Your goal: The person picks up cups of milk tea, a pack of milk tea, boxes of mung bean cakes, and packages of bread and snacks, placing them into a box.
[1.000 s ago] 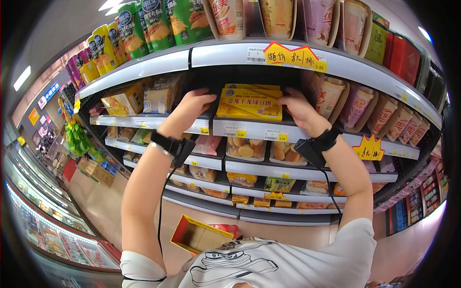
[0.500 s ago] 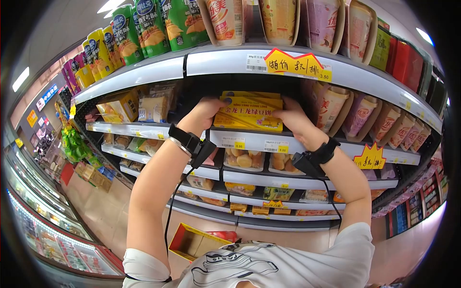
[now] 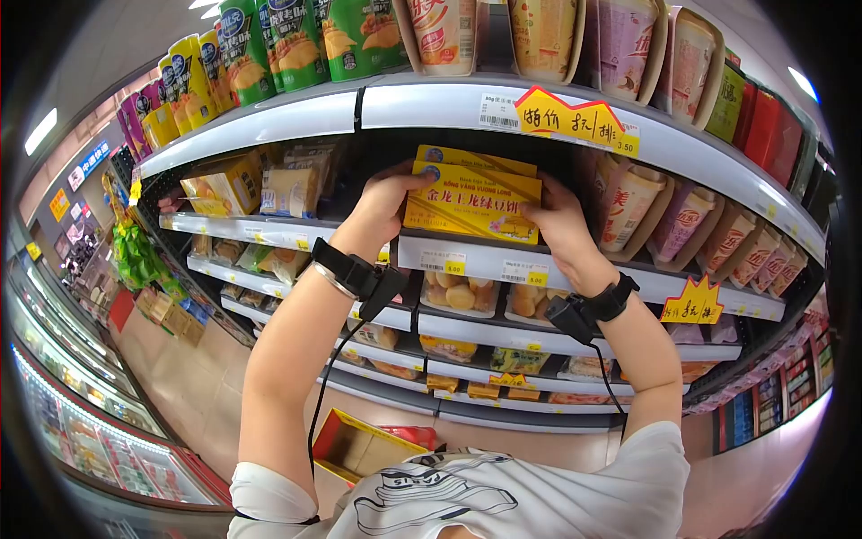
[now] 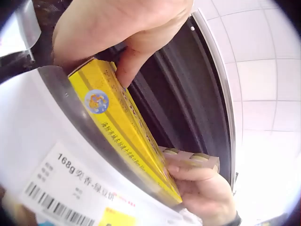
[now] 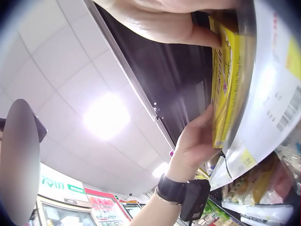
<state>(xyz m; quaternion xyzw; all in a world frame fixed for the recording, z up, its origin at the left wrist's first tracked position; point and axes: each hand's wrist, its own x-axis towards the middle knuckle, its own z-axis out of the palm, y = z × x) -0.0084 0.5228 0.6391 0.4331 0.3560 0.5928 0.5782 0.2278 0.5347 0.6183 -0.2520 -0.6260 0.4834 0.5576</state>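
A flat yellow box (image 3: 471, 205) with red print is tilted up at the front of a shop shelf (image 3: 467, 259). My left hand (image 3: 402, 190) grips its left end, thumb on the front. My right hand (image 3: 539, 205) grips its right end. Behind it, a second yellow box (image 3: 476, 160) lies on the stack. The left wrist view shows the yellow box (image 4: 127, 136) above the shelf edge, my left hand's thumb (image 4: 134, 61) on it and my right hand (image 4: 202, 193) at the far end. From the right wrist, the yellow box (image 5: 221, 94) stands edge-on between both hands.
Milk tea cups (image 3: 628, 202) stand right of the box, and snack packs (image 3: 224, 184) lie to its left. Green and yellow chip cans (image 3: 269, 45) line the top shelf. An open yellow carton (image 3: 359, 445) sits on the floor below, and a glass freezer (image 3: 72, 395) runs along the left.
Both hands have closed in on the ends of the top yellow box. The box has come up from lying flat on the stack and tilted its face forward.
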